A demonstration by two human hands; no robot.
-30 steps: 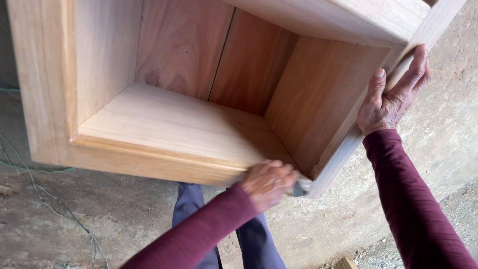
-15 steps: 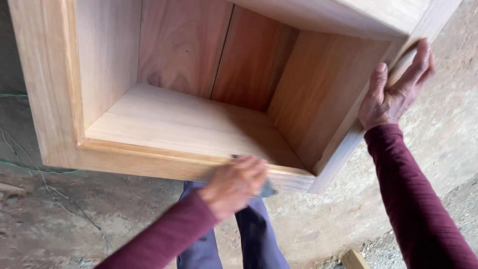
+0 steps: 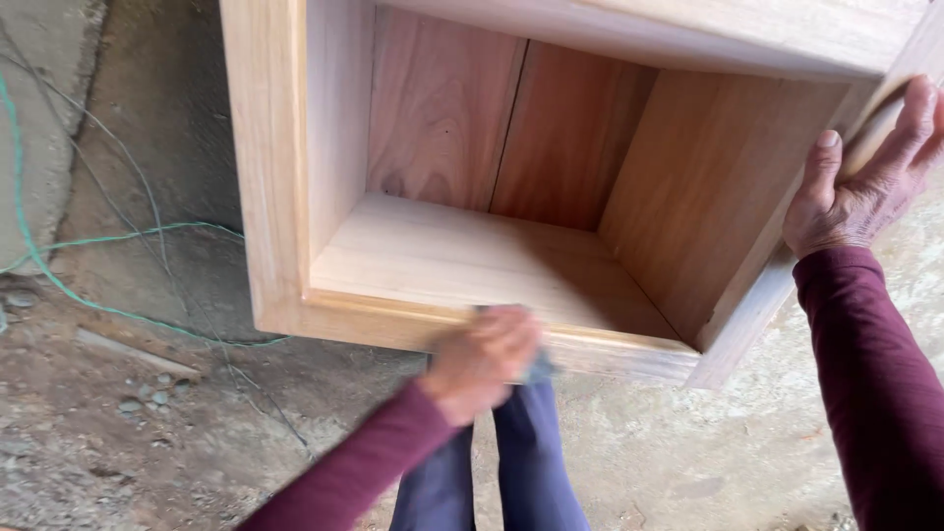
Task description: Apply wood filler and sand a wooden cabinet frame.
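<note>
Rough concrete floor (image 3: 688,462) scattered with small stones (image 3: 128,405), a green cord (image 3: 59,280) trailing across it.

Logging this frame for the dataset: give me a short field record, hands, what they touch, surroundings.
left hand: blurred, pressed on the front lower edge of the wooden box, a small grey-blue pad showing under the fingers
right hand: open, gripping the box's right front edge
wooden box: open-fronted, light wood frame, reddish back panels, inside holds nothing
sleeves: dark red, both arms
legs: blue trousers, below the box
floor: rough concrete with small stones
cord: green, lying at left
</note>
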